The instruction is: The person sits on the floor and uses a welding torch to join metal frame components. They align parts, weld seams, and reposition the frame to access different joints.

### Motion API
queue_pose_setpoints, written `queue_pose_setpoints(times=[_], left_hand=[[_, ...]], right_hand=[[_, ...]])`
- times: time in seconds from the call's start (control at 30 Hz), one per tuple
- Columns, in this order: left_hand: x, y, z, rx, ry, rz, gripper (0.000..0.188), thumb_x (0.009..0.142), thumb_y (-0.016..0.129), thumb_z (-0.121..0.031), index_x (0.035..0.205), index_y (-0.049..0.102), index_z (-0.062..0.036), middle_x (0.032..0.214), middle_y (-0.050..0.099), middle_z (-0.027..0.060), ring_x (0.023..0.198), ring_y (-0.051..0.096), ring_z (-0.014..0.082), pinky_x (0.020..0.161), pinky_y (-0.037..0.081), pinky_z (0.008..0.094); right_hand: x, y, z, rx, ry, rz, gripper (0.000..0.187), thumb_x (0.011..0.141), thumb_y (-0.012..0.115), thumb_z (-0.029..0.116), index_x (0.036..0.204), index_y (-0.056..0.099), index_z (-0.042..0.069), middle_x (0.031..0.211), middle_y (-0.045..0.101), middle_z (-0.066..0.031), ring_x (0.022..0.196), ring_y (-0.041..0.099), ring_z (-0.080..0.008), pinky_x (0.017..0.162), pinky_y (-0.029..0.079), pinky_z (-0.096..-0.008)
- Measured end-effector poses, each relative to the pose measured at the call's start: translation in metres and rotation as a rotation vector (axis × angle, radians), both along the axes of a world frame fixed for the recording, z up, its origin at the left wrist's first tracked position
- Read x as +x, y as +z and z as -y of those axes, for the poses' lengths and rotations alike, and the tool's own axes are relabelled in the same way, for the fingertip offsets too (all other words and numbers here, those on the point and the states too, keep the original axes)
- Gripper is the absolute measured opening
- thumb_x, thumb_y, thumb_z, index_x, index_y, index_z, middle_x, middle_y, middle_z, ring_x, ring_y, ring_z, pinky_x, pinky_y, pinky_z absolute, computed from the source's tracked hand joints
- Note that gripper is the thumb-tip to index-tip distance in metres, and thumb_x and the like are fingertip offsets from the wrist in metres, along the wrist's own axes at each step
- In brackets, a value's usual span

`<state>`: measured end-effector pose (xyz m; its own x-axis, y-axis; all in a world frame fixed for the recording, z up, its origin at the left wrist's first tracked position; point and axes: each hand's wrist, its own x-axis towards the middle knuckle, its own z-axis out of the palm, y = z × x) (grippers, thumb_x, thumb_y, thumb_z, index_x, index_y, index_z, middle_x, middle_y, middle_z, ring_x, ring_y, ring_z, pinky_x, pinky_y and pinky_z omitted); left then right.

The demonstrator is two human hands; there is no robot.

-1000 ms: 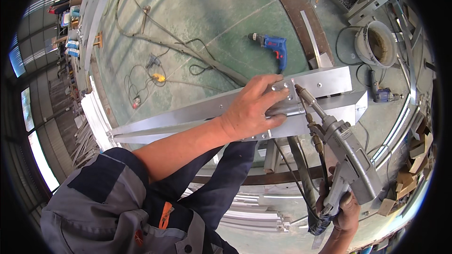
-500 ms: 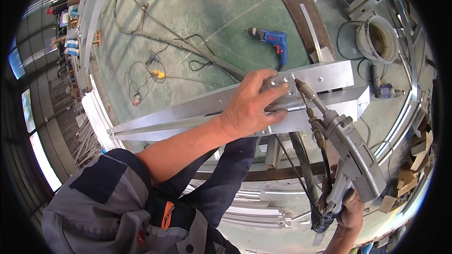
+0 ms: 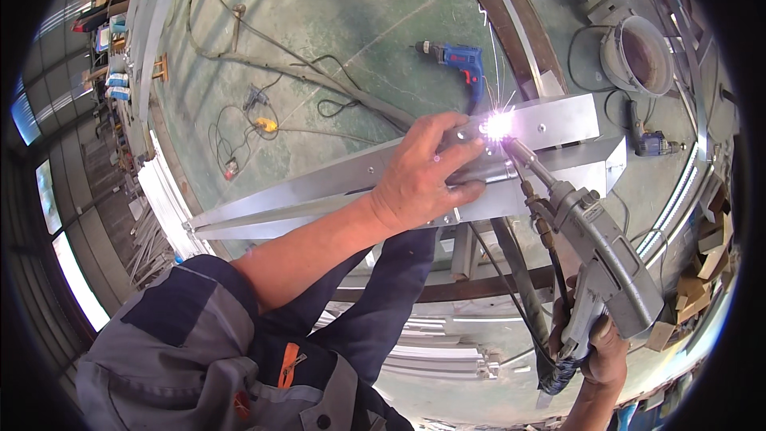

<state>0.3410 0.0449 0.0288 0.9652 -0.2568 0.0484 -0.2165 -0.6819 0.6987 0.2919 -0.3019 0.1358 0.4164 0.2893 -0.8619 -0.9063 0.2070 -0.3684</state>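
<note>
A bright welding flash (image 3: pixel 499 124) with thin sparks burns at the edge of a metal hinge (image 3: pixel 501 170) on a long silver metal profile (image 3: pixel 568 121). My left hand (image 3: pixel 427 175) holds the hinge against the metal, index finger on its drilled leaf and thumb beside the barrel. In my right hand (image 3: pixel 606 353) is a grey welding gun (image 3: pixel 610 251), gripped by its handle at the lower right. The gun's nozzle meets the work right beside the flash, near my left fingertips. Glare hides the exact contact spot.
A blue cordless-style drill (image 3: pixel 459 60) lies on the green floor beyond the profile, and another drill (image 3: pixel 656 144) lies to the right. A bucket (image 3: pixel 636 56) stands at the far right. Cables (image 3: pixel 319 77) cross the floor. Cardboard boxes (image 3: pixel 702 271) sit at the right edge.
A bright flash and flying sparks have appeared at the nozzle. The welding gun and my right hand have shifted slightly right; my left hand has stayed on the hinge.
</note>
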Motion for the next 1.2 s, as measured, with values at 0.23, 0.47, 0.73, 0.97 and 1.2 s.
queue_pose_setpoints(times=[0.23, 0.47, 0.73, 0.97, 1.2], left_hand=[[-0.001, -0.002, 0.0, 0.004, 0.006, -0.004, 0.065, 0.064, 0.094, -0.012, 0.124, 0.071, -0.0092, 0.131, 0.059, 0.0168, 0.104, 0.063, 0.0308, 0.085, 0.057, 0.0394], [-0.002, -0.005, 0.0, -0.019, 0.021, 0.019, 0.065, 0.063, 0.093, -0.011, 0.124, 0.07, -0.012, 0.13, 0.06, 0.0169, 0.104, 0.063, 0.0315, 0.083, 0.058, 0.0396], [-0.001, -0.004, 0.0, -0.028, 0.014, 0.015, 0.065, 0.065, 0.094, -0.015, 0.125, 0.069, -0.012, 0.131, 0.059, 0.0184, 0.108, 0.062, 0.0341, 0.085, 0.058, 0.0413], [-0.002, -0.006, 0.0, -0.02, 0.024, 0.035, 0.066, 0.066, 0.093, -0.013, 0.127, 0.067, -0.0124, 0.131, 0.06, 0.0194, 0.11, 0.062, 0.0362, 0.086, 0.056, 0.0425], [-0.002, -0.002, -0.001, -0.03, 0.031, -0.023, 0.06, 0.064, 0.092, -0.011, 0.12, 0.071, -0.0082, 0.131, 0.059, 0.0196, 0.106, 0.062, 0.034, 0.087, 0.057, 0.0415]], right_hand=[[0.005, 0.008, 0.004, -0.03, 0.014, -0.014, 0.098, 0.077, 0.086, 0.063, 0.141, 0.052, -0.004, 0.089, 0.069, -0.0184, 0.056, 0.069, -0.0252, 0.045, 0.053, -0.0307], [0.016, 0.02, 0.01, -0.073, 0.078, -0.102, 0.101, 0.075, 0.087, 0.064, 0.14, 0.052, -0.005, 0.091, 0.069, -0.0183, 0.058, 0.07, -0.0257, 0.047, 0.055, -0.0313], [0.028, 0.037, 0.014, -0.142, 0.157, -0.08, 0.099, 0.078, 0.085, 0.064, 0.138, 0.052, -0.007, 0.092, 0.069, -0.0181, 0.06, 0.071, -0.0257, 0.049, 0.057, -0.0323], [0.045, 0.049, 0.018, -0.209, 0.236, -0.101, 0.094, 0.08, 0.083, 0.064, 0.135, 0.054, -0.007, 0.09, 0.07, -0.018, 0.059, 0.072, -0.0255, 0.047, 0.057, -0.0325], [0.038, 0.056, 0.028, -0.206, 0.199, -0.001, 0.099, 0.084, 0.078, 0.067, 0.145, 0.047, -0.006, 0.089, 0.067, -0.0202, 0.054, 0.067, -0.0252, 0.043, 0.053, -0.0321]])
